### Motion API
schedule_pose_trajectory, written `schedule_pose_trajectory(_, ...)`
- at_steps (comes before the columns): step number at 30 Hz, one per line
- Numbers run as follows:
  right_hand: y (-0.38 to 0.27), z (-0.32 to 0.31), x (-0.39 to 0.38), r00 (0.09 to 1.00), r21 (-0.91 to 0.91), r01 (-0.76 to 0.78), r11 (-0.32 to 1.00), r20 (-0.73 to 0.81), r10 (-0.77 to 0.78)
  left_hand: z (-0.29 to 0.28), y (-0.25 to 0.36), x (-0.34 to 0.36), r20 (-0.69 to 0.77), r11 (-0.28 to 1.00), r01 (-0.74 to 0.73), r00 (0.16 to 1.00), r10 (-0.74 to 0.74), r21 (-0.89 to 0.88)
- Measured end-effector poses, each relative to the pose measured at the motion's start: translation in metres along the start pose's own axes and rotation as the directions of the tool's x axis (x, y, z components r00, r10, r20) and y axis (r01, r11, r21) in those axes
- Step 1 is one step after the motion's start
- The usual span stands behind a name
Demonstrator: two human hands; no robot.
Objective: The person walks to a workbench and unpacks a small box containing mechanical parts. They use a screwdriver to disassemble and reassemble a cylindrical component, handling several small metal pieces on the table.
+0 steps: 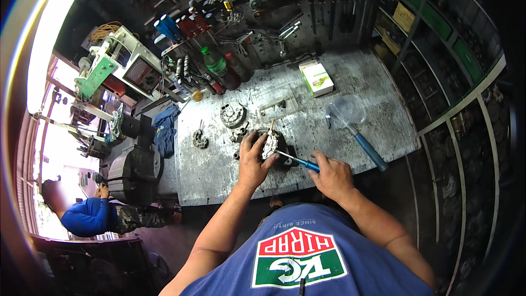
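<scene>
My left hand (pixel 253 159) is closed around a small silvery metal part (pixel 270 147), thumb at its near side and fingers at its left. This part sits on or against a darker round component (pixel 286 156), partly hidden. In my right hand (pixel 332 177) is a screwdriver (pixel 308 164) with a blue handle, gripped by thumb and fingers. Its shaft points left, and the tip reaches the near edge of the silvery part; exact contact is too small to tell. Beyond my left hand lie a round metal housing (pixel 233 114) and a small curved part (pixel 200 139).
On the worn workbench (pixel 219 182) are a white-green box (pixel 316 79), a clear tray (pixel 278 108) and a blue-handled tool (pixel 368 149) by a clear round dish. Bottles (pixel 215 64) and hand tools line the back. A person (pixel 90 215) works at left; shelves (pixel 422 66) stand right.
</scene>
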State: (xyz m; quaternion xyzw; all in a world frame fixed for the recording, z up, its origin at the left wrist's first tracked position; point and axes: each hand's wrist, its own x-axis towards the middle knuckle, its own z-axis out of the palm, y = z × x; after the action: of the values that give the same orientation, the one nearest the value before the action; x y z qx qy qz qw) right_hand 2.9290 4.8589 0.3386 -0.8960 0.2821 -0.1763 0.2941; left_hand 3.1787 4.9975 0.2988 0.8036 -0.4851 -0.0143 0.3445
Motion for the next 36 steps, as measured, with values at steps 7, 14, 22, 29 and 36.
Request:
schedule_pose_trajectory(7,0.006,-0.005,0.009,0.996,0.039,-0.091,0.995,0.027,0.090,-0.001,-0.004,0.000,-0.001,0.999,-0.040,0.999,0.040,-0.015)
schedule_pose_trajectory(14,0.005,0.001,0.005,0.991,0.142,-0.128,0.982,0.064,0.120,0.001,-0.006,0.000,-0.026,0.998,-0.064,0.998,0.064,-0.017)
schedule_pose_trajectory(22,0.008,0.002,0.000,0.983,0.144,-0.175,0.974,0.079,0.165,0.002,-0.008,0.000,-0.038,0.997,-0.081,0.996,0.081,-0.013)
schedule_pose_trajectory(29,0.010,0.008,-0.004,0.985,0.074,-0.170,0.983,0.050,0.167,-0.013,-0.007,0.004,0.016,0.997,-0.037,0.999,0.038,-0.061)
schedule_pose_trajectory(36,0.014,0.008,-0.003,0.995,0.010,-0.102,0.995,-0.002,0.102,-0.017,-0.027,0.027,0.028,0.996,-0.015,0.999,0.018,-0.091)
